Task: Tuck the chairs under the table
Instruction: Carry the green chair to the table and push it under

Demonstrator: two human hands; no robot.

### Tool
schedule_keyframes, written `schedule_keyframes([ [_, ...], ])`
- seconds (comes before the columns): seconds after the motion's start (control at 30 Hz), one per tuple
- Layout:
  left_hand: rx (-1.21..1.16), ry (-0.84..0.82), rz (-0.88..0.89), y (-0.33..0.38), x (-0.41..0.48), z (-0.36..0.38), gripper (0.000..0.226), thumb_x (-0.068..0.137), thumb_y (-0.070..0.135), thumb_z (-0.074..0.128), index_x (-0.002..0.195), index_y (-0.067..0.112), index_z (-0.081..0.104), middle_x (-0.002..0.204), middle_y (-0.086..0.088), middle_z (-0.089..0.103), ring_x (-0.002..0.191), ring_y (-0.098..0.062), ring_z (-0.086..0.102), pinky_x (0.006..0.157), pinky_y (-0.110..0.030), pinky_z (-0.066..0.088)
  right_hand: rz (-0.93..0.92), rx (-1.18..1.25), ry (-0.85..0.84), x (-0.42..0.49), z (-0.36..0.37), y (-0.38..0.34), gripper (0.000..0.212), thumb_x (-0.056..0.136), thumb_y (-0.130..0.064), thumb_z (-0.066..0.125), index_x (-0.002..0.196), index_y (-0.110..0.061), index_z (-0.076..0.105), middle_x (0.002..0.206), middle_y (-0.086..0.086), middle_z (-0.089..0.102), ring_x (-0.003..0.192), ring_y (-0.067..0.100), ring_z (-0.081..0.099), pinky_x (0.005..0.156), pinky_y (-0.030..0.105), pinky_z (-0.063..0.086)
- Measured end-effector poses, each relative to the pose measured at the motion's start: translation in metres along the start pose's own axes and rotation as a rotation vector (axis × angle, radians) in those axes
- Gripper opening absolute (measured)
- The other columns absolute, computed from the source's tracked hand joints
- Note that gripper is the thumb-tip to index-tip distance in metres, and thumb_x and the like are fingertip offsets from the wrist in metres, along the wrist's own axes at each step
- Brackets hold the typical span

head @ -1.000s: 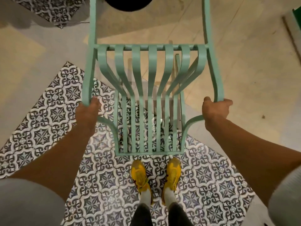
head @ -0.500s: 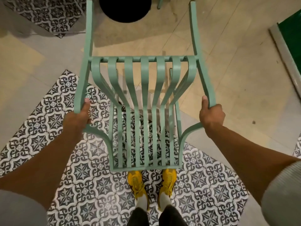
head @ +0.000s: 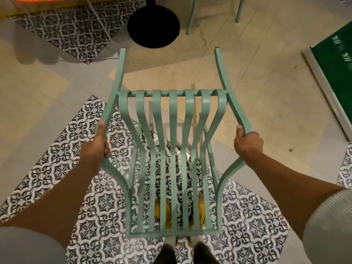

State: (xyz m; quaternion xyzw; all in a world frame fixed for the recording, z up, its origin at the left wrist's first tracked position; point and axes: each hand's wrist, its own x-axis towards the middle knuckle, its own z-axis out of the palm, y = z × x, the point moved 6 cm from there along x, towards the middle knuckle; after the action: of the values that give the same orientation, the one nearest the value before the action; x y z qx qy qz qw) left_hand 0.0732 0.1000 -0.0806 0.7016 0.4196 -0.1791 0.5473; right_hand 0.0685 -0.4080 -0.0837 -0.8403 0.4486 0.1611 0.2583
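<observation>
Viewed from above, we grip the green slatted chair (head: 173, 149) by both armrests: our left hand (head: 95, 147) is closed around the left arm, thumb lying along the rail, and our right hand (head: 247, 142) is closed around the right arm. The chair stands between us and the round black table base (head: 153, 28), well apart from it, above patterned tiles (head: 57, 149). Yellow shoes (head: 162, 212) show through the slats.

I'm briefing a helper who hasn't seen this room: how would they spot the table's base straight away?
Look past the mint-green slatted chair gripped by the left hand and right hand, toward the top of the view. On the beige floor just beyond its front legs sits the table base. It is a round, flat, solid black disc with a dark post, unlike the thin green legs nearby.
</observation>
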Motion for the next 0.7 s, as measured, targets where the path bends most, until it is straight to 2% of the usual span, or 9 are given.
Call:
schedule_keyframes([
  [0.07,-0.008,0.004,-0.004,0.002,-0.007,-0.005,0.074,0.074,0.097,0.055,0.069,0.024,0.052,0.062,0.002,0.051,0.056,-0.02,0.048,0.076,-0.041,0.047,0.002,-0.017,-0.001,-0.004,-0.007,0.0,0.067,0.109,-0.062,0.042,0.132,-0.001,0.056,0.12,0.022,0.066,0.103,0.041,0.07,0.094,0.052,0.063],
  [0.2,-0.019,0.071,-0.025,0.008,-0.018,-0.013,0.074,0.07,0.095,0.062,0.067,0.021,0.054,0.055,0.003,0.052,0.051,-0.018,0.048,0.074,-0.041,0.049,-0.008,-0.048,0.004,-0.012,-0.024,-0.005,0.069,0.109,-0.06,0.042,0.131,0.003,0.059,0.125,0.025,0.067,0.107,0.044,0.07,0.094,0.051,0.061],
  [0.3,0.005,0.143,-0.025,0.018,-0.019,-0.018,0.078,0.069,0.094,0.066,0.07,0.017,0.059,0.05,0.003,0.056,0.046,-0.017,0.05,0.067,-0.038,0.052,-0.022,-0.084,0.004,-0.011,-0.035,-0.016,0.067,0.11,-0.057,0.044,0.13,0.004,0.062,0.113,0.02,0.067,0.092,0.037,0.066,0.082,0.043,0.059],
  [0.4,0.026,0.209,-0.036,0.032,-0.014,-0.019,0.083,0.069,0.094,0.066,0.08,0.011,0.065,0.063,-0.002,0.063,0.047,-0.017,0.053,0.06,-0.034,0.054,-0.042,-0.077,0.014,-0.003,-0.043,-0.033,0.063,0.109,-0.056,0.047,0.128,0.002,0.064,0.103,0.016,0.063,0.079,0.032,0.061,0.071,0.039,0.051],
  [0.5,0.043,0.236,-0.034,0.052,-0.006,-0.016,0.081,0.068,0.092,0.068,0.078,0.012,0.064,0.065,-0.004,0.063,0.045,-0.018,0.053,0.054,-0.033,0.052,-0.054,0.016,0.037,0.002,-0.05,-0.043,0.06,0.106,-0.059,0.051,0.124,-0.004,0.063,0.105,0.015,0.063,0.067,0.026,0.057,0.064,0.035,0.049],
  [0.63,0.009,0.24,-0.032,0.073,0.007,-0.013,0.073,0.062,0.083,0.073,0.078,0.013,0.066,0.061,-0.002,0.063,0.036,-0.016,0.048,0.047,-0.031,0.051,-0.138,0.259,0.075,-0.008,-0.049,-0.026,0.05,0.099,-0.064,0.06,0.11,-0.015,0.061,0.096,0.006,0.067,0.073,0.02,0.061,0.071,0.037,0.049],
  [0.7,-0.01,0.243,-0.036,0.08,0.012,-0.011,0.07,0.059,0.079,0.074,0.078,0.013,0.065,0.047,0.002,0.058,0.028,-0.013,0.044,0.038,-0.025,0.046,-0.123,0.326,0.04,-0.017,-0.038,0.0,0.051,0.095,-0.068,0.064,0.107,-0.018,0.062,0.09,0.002,0.067,0.079,0.02,0.064,0.074,0.038,0.052],
])
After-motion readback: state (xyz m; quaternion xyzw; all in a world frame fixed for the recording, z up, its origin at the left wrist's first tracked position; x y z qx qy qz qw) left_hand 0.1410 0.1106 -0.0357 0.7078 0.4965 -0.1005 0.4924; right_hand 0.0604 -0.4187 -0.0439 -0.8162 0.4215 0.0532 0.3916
